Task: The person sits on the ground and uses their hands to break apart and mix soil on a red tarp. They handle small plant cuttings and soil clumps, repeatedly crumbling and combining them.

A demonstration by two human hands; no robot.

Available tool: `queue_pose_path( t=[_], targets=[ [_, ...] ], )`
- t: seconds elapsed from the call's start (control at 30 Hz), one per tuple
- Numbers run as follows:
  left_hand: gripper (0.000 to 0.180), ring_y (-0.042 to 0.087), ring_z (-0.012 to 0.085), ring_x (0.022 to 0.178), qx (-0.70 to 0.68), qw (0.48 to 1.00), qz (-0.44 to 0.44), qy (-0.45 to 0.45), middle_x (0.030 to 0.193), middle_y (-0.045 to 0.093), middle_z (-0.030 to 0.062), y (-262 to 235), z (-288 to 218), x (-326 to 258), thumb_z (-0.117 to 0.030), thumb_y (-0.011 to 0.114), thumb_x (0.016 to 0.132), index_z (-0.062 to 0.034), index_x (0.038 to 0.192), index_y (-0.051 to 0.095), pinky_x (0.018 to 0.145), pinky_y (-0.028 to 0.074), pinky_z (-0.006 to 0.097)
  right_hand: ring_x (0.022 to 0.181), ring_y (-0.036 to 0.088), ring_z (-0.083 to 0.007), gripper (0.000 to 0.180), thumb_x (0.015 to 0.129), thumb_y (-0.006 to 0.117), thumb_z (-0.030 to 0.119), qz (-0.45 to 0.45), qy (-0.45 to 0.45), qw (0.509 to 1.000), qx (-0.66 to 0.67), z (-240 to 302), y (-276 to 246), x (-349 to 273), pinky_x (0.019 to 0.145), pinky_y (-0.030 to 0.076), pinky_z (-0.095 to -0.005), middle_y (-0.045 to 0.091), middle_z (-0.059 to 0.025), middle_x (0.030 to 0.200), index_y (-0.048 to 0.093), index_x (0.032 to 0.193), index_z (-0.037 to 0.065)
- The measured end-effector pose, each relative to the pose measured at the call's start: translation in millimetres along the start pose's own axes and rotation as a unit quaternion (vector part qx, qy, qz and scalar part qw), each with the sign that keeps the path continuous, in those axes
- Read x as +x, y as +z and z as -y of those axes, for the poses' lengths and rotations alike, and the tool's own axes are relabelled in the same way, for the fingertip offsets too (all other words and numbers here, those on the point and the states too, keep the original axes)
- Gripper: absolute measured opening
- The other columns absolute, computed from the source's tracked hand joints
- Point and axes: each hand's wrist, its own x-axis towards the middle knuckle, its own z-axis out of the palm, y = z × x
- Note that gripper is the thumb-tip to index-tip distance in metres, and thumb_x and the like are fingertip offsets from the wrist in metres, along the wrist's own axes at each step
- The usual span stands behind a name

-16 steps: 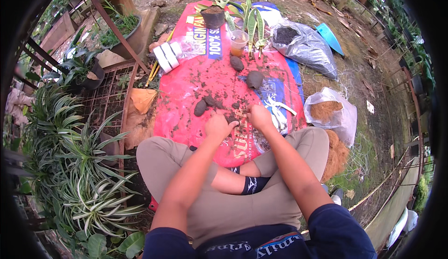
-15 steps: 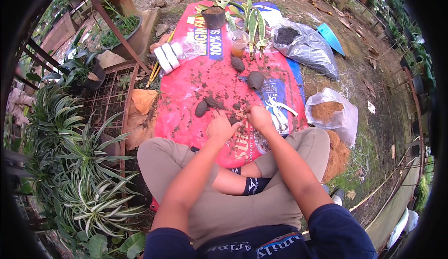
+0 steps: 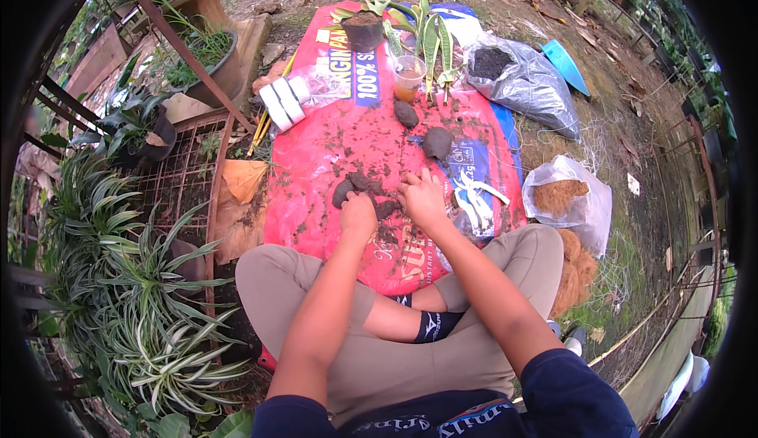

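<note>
A red printed sack (image 3: 347, 146), rectangular with a blue label panel near its far end and a blue patch at its right side, is spread flat on the ground in front of the crossed legs. At its far left edge white cylindrical rolls (image 3: 283, 100) are laid side by side. A grey plastic bag of dark soil (image 3: 521, 83) is seen beyond the right edge, with a flat blue dish (image 3: 564, 63) behind it, and a clear bag of brown fibre (image 3: 564, 201) is set at the near right. A black pot (image 3: 363, 31), a clear cup (image 3: 408, 75) and long green leaves (image 3: 430, 39) are placed at the far end.

Dark soil clumps (image 3: 355, 187) are scattered on the sack. The left hand (image 3: 358, 215) is curled loosely, knuckles up, just beside and touching these clumps; whether anything is gripped cannot be told. The right hand (image 3: 422, 197) is pressed down flat, fingers (image 3: 410, 179) spread, just right of the same clumps. Two larger soil lumps (image 3: 437, 142) are lying farther off.

Compared with the earlier frame, both hands are found slightly lower on the sack; the clumps are unchanged.
</note>
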Motion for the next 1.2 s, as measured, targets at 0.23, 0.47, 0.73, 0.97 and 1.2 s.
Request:
queue_pose_path(
  t=[0.23, 0.47, 0.73, 0.97, 1.2],
  targets=[
    [0.084, 0.061, 0.0439, 0.131, 0.000, 0.999, -0.014, 0.035, 0.146, 0.052, 0.0263, -6.4, -26.7, -22.6, -0.033, 0.094, 0.081, 0.0024, 0.142, 0.049, 0.107, 0.057, 0.049, 0.121, 0.053, -0.0274, 0.023, 0.093, 0.077, 0.035, -0.017, -0.025, 0.999, -0.023, 14.1, 32.5, 16.1, 0.104, 0.040, -0.0501, 0.069, 0.0037, 0.114, 0.085, 0.111, 0.026],
    [0.069, 0.070, 0.0440, 0.118, -0.027, 0.998, -0.053, 0.024, 0.137, 0.060, 0.0255, 18.1, -9.0, 9.1, -0.022, 0.091, 0.084, 0.0012, 0.135, 0.052, 0.098, 0.062, 0.049, 0.114, 0.055, -0.0255, 0.018, 0.093, 0.075, 0.035, -0.020, -0.022, 0.999, -0.045, 4.4, 33.6, 13.8, 0.100, 0.038, -0.0481, 0.070, 0.0007, 0.101, 0.086, 0.101, 0.022],
    [0.059, 0.068, 0.0437, 0.123, -0.139, 0.988, -0.041, 0.046, 0.131, 0.068, 0.0279, -11.8, -3.8, 2.8, -0.022, 0.090, 0.084, 0.0047, 0.130, 0.064, 0.104, 0.058, 0.050, 0.116, 0.064, -0.0341, 0.027, 0.090, 0.073, 0.019, 0.264, 0.070, 0.955, -0.117, -29.1, -35.0, -20.4, 0.102, 0.043, -0.0522, 0.078, -0.0108, 0.122, 0.085, 0.115, 0.018],
    [0.078, 0.070, 0.0428, 0.122, -0.183, 0.982, -0.039, 0.033, 0.131, 0.071, 0.0319, -36.8, -6.9, 3.5, -0.033, 0.087, 0.088, 0.0032, 0.151, 0.057, 0.106, 0.057, 0.048, 0.118, 0.066, -0.0317, 0.032, 0.092, 0.068, 0.013, 0.074, -0.012, 0.996, -0.038, -17.9, -16.6, -29.8, 0.101, 0.051, -0.0503, 0.072, -0.0093, 0.117, 0.082, 0.120, 0.022],
    [0.077, 0.069, 0.0461, 0.123, -0.234, 0.967, -0.075, 0.073, 0.127, 0.071, 0.0335, -29.8, 12.9, 18.0, -0.038, 0.082, 0.092, 0.0053, 0.150, 0.056, 0.108, 0.054, 0.050, 0.114, 0.064, -0.0253, 0.041, 0.092, 0.071, 0.025, 0.034, -0.093, 0.991, -0.090, -25.5, 17.2, -40.7, 0.097, 0.050, -0.0439, 0.065, -0.0035, 0.118, 0.076, 0.132, 0.021]
  ],
)
